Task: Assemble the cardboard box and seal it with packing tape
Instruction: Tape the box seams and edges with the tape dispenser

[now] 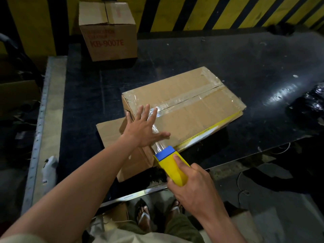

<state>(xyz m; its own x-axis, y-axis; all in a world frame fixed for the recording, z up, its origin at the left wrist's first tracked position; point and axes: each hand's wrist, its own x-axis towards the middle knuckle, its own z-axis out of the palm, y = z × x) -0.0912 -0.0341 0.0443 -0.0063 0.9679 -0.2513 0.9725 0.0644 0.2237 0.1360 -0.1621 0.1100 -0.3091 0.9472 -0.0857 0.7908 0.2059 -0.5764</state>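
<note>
Cardboard box (189, 109) lies flat on a dark table (228, 64), top flaps closed, angled so its long side runs toward upper right. Clear tape (185, 100) runs along the center seam, wrinkled and shiny; more tape at the far corner and near the left end. Yellow strip with print runs along the box's near lower edge.

Left hand (145, 127) is flat on the near end of the box top, fingers spread apart, palm pressing on the tape; holds nothing. Right hand (191, 183) is clamped around a yellow tape dispenser (170, 165) with a blue head, thumb on top. The dispenser sits at the near corner of the box, just below the top edge, and a stretch of clear tape runs from its blue head up under the left hand.

A loose flat piece of cardboard (108, 132) lies under and left of the box. A second box (107, 30) with red print stands upright at the far left of the table, well apart. Black plastic bag (310, 104) sits at the right edge. Yellow and black striped wall (219, 13) behind. Person's feet in sandals (143, 214) show below the table edge.
</note>
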